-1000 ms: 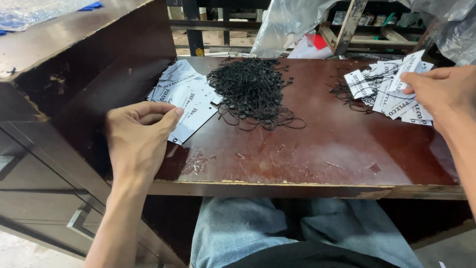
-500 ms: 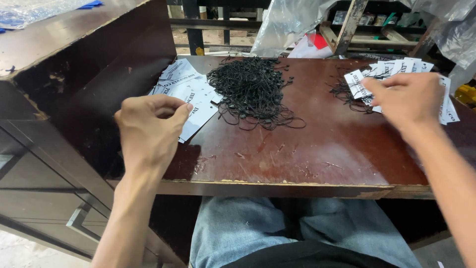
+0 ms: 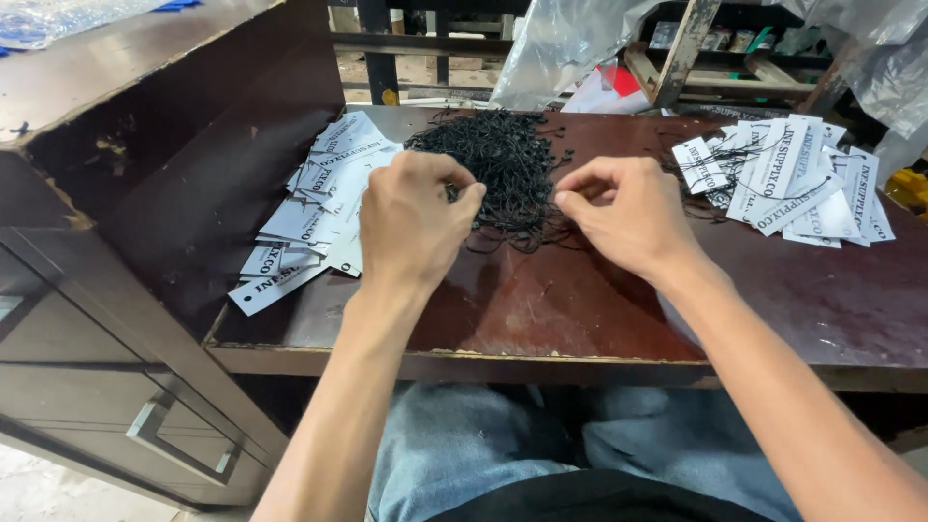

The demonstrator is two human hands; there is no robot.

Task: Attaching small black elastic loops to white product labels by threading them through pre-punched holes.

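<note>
Your left hand (image 3: 414, 220) and right hand (image 3: 626, 215) hover with fingertips pinched together at the near edge of the black string pile (image 3: 503, 164), mid-table; what they pinch, I cannot tell. White tags (image 3: 314, 208) lie left, more tags (image 3: 793, 179) right.

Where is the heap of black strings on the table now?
The heap of black strings lies at the middle of the table, toward its far edge, between two piles of white tags, just beyond both hands.

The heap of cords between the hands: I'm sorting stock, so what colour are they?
Black, all of them; the heap of cords shows best in the head view.
</note>
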